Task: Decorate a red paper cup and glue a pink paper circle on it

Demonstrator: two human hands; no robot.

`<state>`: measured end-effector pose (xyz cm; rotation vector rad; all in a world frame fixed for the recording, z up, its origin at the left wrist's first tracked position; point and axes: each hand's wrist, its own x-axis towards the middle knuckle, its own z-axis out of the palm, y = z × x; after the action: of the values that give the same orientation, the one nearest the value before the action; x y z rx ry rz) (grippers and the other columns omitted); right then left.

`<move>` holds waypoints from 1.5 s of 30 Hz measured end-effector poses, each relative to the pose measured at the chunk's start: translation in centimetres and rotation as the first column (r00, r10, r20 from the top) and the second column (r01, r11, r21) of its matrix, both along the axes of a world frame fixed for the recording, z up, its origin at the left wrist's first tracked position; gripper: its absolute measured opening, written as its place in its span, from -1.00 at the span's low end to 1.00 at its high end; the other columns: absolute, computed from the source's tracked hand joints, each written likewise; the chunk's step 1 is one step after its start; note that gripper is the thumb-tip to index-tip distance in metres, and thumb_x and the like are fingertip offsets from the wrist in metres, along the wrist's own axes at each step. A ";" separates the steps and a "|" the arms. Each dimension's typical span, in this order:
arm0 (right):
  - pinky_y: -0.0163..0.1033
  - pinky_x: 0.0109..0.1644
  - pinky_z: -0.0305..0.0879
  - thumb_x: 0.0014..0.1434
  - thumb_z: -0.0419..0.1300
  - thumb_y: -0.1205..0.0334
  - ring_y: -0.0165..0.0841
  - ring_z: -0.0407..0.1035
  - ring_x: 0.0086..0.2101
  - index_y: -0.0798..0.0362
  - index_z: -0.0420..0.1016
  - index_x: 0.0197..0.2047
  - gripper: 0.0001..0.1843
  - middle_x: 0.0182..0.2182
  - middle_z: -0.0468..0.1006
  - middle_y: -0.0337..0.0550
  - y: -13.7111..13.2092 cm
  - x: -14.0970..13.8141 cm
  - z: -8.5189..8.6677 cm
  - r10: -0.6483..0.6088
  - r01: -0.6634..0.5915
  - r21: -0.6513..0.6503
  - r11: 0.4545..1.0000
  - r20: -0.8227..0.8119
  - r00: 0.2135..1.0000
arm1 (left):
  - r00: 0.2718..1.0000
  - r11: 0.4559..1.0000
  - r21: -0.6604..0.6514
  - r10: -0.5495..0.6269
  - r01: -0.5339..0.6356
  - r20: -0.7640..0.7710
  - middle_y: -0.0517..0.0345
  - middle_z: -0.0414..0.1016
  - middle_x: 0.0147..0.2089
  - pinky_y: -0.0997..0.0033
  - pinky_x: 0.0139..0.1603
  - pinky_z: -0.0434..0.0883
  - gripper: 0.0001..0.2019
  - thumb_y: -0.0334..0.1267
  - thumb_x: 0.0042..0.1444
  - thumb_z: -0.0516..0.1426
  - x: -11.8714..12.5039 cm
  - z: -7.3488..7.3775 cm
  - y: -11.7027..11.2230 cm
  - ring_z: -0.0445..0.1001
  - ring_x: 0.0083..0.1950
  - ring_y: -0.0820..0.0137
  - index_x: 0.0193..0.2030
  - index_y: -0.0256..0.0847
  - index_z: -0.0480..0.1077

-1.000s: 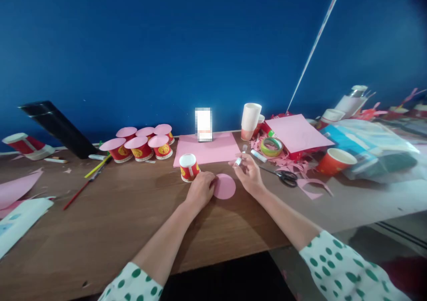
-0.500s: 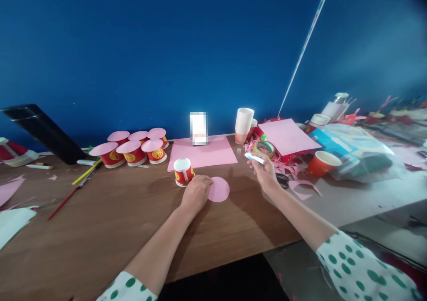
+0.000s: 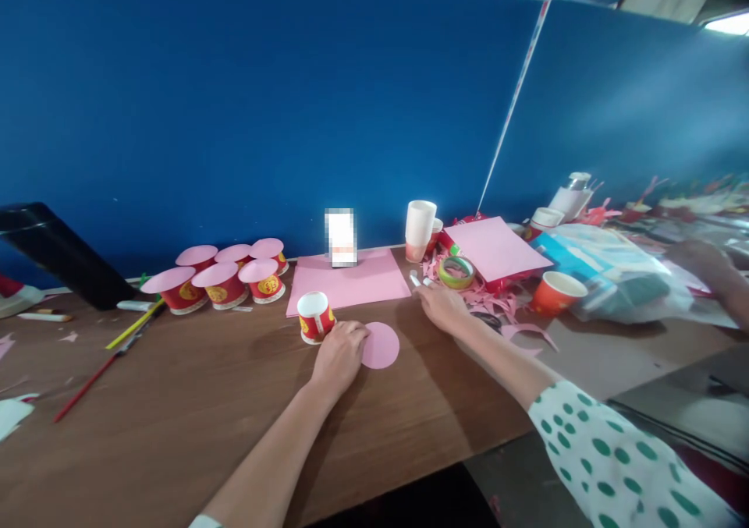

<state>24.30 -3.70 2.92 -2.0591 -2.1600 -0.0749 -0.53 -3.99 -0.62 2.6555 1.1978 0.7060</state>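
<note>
a red cup (image 3: 316, 319) stands just beside the left hand (image 3: 339, 355), whose bent fingers meet the left edge of a pink disc (image 3: 381, 346) on the table (image 3: 418, 411); pinching or not, i can't tell. next, a white tube (image 3: 414, 278) is at the tips of the right hand (image 3: 443, 307), grip unclear.

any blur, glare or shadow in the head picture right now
Head view: another person's hand at far right is blurred; head view: the blue wall shines paler at right; head view: a shadow lies on the table below the right hand; head view: the pink circle looks sharper.
</note>
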 end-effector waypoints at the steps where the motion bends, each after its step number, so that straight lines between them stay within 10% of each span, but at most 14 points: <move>1: -0.20 -0.12 0.21 0.23 -0.10 0.30 -0.22 0.35 -0.14 -0.07 0.31 0.05 -0.64 -0.08 0.42 -0.05 0.2 -0.2 0.1 -0.021 0.021 -0.013 1.000 0.031 0.999 | 1.000 1.000 0.000 0.000 0.000 -0.005 0.03 0.49 -0.14 0.23 0.02 0.31 -0.75 -0.38 0.17 -0.03 0.0 0.0 0.0 0.40 -0.09 0.29 -0.15 -0.26 0.45; 8: -0.12 -0.11 0.20 0.22 -0.10 0.34 -0.13 0.35 -0.12 0.06 -0.03 0.24 -0.48 -0.11 0.45 0.10 1.3 -1.0 0.4 -0.101 0.107 -0.044 0.993 0.111 0.989 | 1.000 1.000 -0.003 0.007 -0.007 -0.027 0.02 0.49 -0.15 0.22 0.01 0.31 -0.74 -0.37 0.19 -0.06 0.1 0.2 -0.1 0.39 -0.09 0.30 -0.15 -0.26 0.44; 14: -0.16 -0.12 0.22 0.27 -0.13 0.11 -0.13 0.33 -0.09 0.08 0.16 0.12 -0.59 -0.06 0.40 0.11 0.5 0.3 1.0 -0.141 0.140 0.023 0.990 0.093 0.986 | 0.999 1.000 -0.004 0.025 -0.026 -0.022 0.01 0.49 -0.15 0.25 -0.02 0.33 -0.74 -0.39 0.18 -0.06 0.1 0.3 -0.3 0.39 -0.10 0.30 -0.16 -0.27 0.45; 32: -0.18 -0.24 0.26 0.23 -0.07 0.24 -0.12 0.41 -0.18 0.04 0.01 0.24 -0.50 -0.04 0.42 0.10 0.3 2.5 0.7 -0.251 0.251 0.019 0.968 0.101 0.963 | 1.000 1.000 -0.018 0.022 -0.022 -0.007 0.01 0.47 -0.16 0.24 -0.04 0.33 -0.72 -0.39 0.18 -0.06 0.0 0.5 -0.3 0.38 -0.11 0.29 -0.14 -0.24 0.46; 45: -0.23 -0.24 0.22 0.10 0.05 0.26 -0.19 0.38 -0.22 0.04 0.33 -0.01 -0.65 -0.18 0.48 -0.02 -1.3 3.8 1.0 -0.217 0.226 0.125 0.966 -0.080 0.973 | 0.999 1.000 -0.002 0.031 -0.031 -0.016 0.01 0.47 -0.14 0.25 -0.02 0.33 -0.71 -0.40 0.16 -0.06 -0.1 0.2 -0.2 0.39 -0.10 0.29 -0.13 -0.22 0.46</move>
<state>28.06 -5.02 3.97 -2.1836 -1.8268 -0.1704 -0.59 -4.22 -0.45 2.6513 1.2461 0.6895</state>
